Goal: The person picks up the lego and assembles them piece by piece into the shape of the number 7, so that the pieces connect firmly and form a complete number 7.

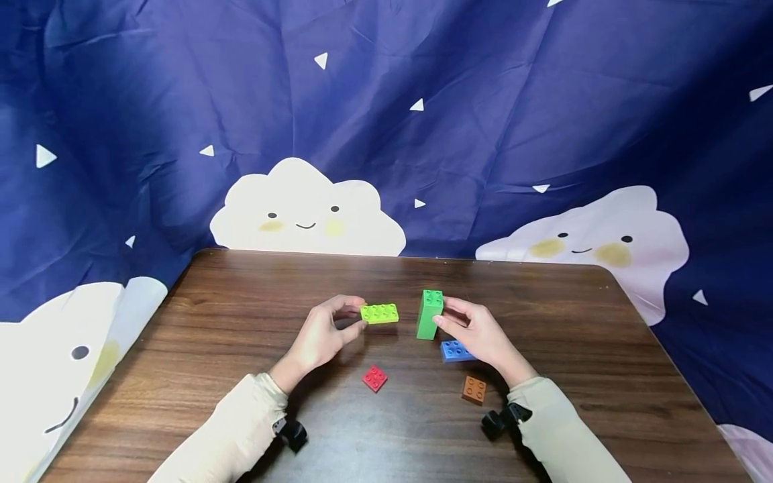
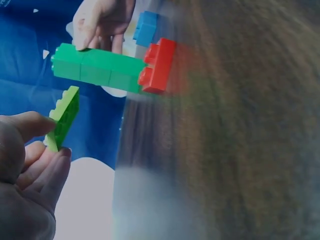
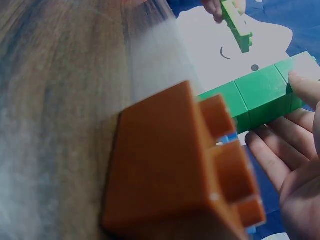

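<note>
My left hand (image 1: pixel 319 337) pinches a lime-green toy building brick (image 1: pixel 379 314) at its left end, between thumb and fingers, with the studs facing up. To its right, a tall stack of green building bricks (image 1: pixel 428 320) stands upright, and my right hand (image 1: pixel 483 333) grips its upper part. The right wrist view shows seams between the stacked bricks (image 3: pixel 260 92). A small gap separates the lime brick from the stack. Whether the stack's base touches the table is hard to tell. Just below the right hand lies a blue brick (image 1: pixel 455 351), partly hidden by it.
On the brown wooden table (image 1: pixel 241 315), a red brick (image 1: pixel 375 379) lies between the forearms. An orange-brown brick (image 1: pixel 474 389) sits near the right wrist and looms large in the right wrist view. Behind the table hangs a blue cloth (image 1: pixel 362 100) with clouds.
</note>
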A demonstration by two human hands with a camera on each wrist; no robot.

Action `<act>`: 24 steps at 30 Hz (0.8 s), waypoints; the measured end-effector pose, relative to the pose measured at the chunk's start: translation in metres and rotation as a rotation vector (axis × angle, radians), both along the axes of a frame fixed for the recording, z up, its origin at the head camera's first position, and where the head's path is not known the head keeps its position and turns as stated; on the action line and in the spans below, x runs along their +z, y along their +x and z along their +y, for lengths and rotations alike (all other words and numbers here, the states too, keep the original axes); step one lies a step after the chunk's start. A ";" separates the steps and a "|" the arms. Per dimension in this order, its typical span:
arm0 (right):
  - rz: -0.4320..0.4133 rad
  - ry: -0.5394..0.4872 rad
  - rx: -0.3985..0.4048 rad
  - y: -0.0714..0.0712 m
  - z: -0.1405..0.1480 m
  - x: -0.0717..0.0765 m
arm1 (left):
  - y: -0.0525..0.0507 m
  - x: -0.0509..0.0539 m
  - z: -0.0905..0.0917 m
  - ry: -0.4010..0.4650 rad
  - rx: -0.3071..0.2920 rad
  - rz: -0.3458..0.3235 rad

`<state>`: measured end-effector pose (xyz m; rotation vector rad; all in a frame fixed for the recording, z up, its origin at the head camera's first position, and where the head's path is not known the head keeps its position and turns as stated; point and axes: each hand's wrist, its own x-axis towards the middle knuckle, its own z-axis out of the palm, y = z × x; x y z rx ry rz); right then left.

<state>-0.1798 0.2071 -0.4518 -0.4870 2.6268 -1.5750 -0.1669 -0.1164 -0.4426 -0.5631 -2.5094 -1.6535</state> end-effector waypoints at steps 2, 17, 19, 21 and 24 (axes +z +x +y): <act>-0.003 0.003 0.001 0.001 0.000 -0.001 | 0.000 0.002 0.000 0.006 0.001 0.008; -0.005 -0.040 -0.015 0.006 0.003 0.006 | -0.007 0.019 0.013 0.093 -0.010 0.073; -0.004 -0.054 -0.017 0.006 0.004 0.007 | -0.008 0.021 0.016 0.099 -0.009 0.074; -0.001 -0.069 -0.016 0.007 0.004 0.006 | -0.009 0.022 0.020 0.112 -0.011 0.076; 0.011 -0.088 -0.011 0.007 0.005 0.006 | -0.011 0.025 0.026 0.132 -0.013 0.078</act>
